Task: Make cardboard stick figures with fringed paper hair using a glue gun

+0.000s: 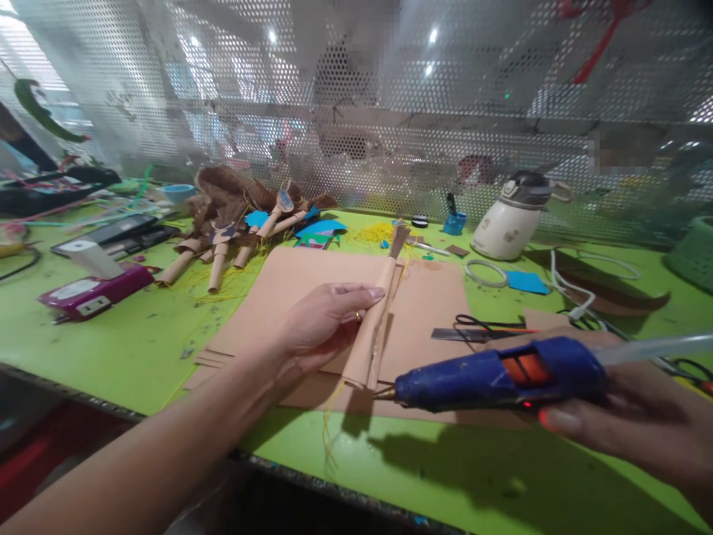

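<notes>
My left hand [328,319] pinches a rolled brown paper tube [365,338] over a stack of brown paper sheets [428,297]. Brown bristles [399,239] stick out of the tube's far end, and yellow strands [327,427] trail from its near end. A shiny line runs along the paper's open edge. On the right, my right hand [629,409] is wrapped round a blue hot glue gun [473,377] with a clear glue stick at its back. Its nozzle is close to the tube's near end; whether they touch I cannot tell.
Several paper-handled bristle bundles [220,256] lie in a pile at the back left, near a purple power strip [94,290]. A white bottle [506,223], a tape ring [486,273], a dark flat blade [448,334] and a white cable [568,286] lie to the right. Perforated metal stands behind.
</notes>
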A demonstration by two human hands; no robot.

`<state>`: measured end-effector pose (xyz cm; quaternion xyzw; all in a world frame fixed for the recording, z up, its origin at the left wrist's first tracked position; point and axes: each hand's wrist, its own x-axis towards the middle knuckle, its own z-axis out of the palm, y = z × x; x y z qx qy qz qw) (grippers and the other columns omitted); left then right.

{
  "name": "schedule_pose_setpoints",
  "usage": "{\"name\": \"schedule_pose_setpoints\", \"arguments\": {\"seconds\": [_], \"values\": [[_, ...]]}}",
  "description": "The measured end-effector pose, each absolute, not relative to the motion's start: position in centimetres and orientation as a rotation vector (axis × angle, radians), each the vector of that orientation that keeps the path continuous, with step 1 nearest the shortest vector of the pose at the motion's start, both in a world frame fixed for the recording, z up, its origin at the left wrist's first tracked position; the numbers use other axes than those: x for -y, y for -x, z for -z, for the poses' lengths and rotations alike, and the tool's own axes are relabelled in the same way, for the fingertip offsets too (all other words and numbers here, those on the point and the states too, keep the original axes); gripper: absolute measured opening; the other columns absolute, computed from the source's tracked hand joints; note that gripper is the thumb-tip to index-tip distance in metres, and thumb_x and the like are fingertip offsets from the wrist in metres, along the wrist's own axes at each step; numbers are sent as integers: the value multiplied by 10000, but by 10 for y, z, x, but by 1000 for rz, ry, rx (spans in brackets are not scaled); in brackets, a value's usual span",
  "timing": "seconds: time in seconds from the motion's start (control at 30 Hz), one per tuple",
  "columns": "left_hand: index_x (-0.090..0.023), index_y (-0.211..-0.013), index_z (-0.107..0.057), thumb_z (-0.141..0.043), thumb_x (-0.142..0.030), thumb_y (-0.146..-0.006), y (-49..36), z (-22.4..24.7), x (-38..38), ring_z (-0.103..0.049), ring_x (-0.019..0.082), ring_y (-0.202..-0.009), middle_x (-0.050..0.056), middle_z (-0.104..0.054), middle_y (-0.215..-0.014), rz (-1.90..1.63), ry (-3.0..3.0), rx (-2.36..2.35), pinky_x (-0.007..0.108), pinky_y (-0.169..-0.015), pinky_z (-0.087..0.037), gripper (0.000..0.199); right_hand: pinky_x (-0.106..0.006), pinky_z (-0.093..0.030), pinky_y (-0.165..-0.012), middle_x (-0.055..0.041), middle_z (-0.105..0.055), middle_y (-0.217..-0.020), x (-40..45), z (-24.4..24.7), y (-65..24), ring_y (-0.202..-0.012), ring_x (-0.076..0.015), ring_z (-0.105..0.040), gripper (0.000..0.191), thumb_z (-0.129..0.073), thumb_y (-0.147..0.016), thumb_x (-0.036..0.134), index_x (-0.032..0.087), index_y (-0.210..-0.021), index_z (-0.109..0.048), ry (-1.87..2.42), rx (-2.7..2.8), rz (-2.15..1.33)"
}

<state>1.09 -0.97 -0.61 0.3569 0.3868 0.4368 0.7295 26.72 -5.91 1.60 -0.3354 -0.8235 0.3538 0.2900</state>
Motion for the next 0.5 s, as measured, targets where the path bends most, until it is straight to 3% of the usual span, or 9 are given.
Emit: {"name": "schedule_pose_setpoints", "arguments": {"seconds": [0.17, 0.37, 0.5], "values": [[-75, -794, -681, -583, -71, -764, -10, 7, 9, -630, 131, -656, 90, -679, -740, -951, -807, -841, 237, -684, -526, 102, -239, -578, -606, 40, -740, -839, 55, -10, -270, -740, -213, -699, 325, -645, -756, 292, 360, -1071, -685, 980, 2090, -953], [-75, -786, -684, -593, -68, -752, -11, 5, 10, -637, 142, -666, 87, -681, -716, -952, -805, -863, 239, -683, -526, 97, -253, -567, -731, 40, -730, -918, 56, -14, -265, -831, -210, -693, 323, -649, -756, 277, 372, -1063, -687, 925, 2192, -1030], [-74, -766, -682, -578, -53, -757, -12, 5, 10, -626, 123, -632, 76, -678, -712, -968, -794, -862, 220, -652, -523, 106, -233, -564, -714, 54, -732, -876, 54, -15, -267, -796, -190, -693, 274, -639, -763, 301, 405, -1010, -702, 903, 2209, -987]]}}
